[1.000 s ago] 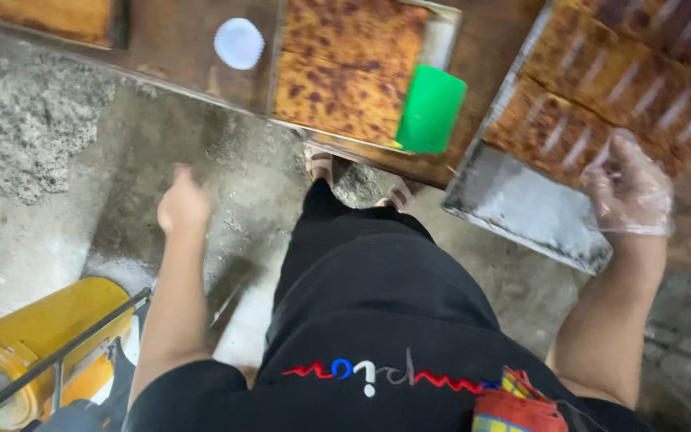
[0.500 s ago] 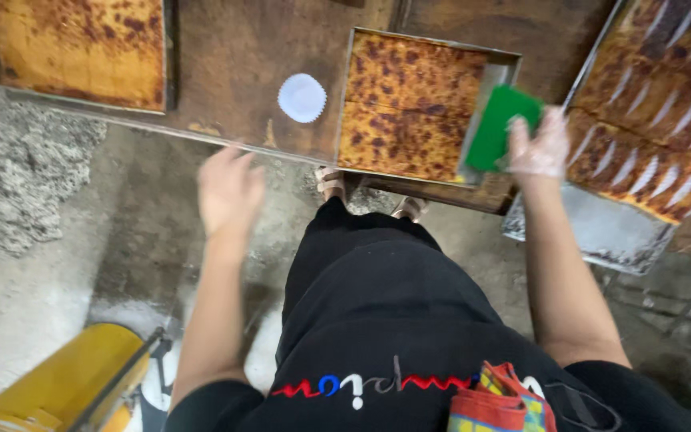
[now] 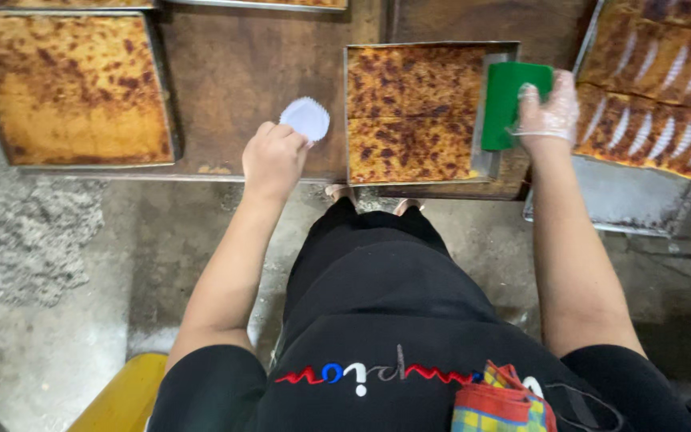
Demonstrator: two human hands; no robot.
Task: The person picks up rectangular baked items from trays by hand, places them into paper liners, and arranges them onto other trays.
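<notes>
Left hand fingers pinching white paper cup on table; gloved right hand fingers clamped on green scraper in cake tray.

Bare brown table open between left cake tray and middle tray, only a white paper cup there, right side crowded, middle tray seemingly touching the sliced-cake tray.

A flat green plastic scraper stands in the square metal tray of browned baked slab, at its right edge. A white fluted paper cup lies on the brown table.
</notes>
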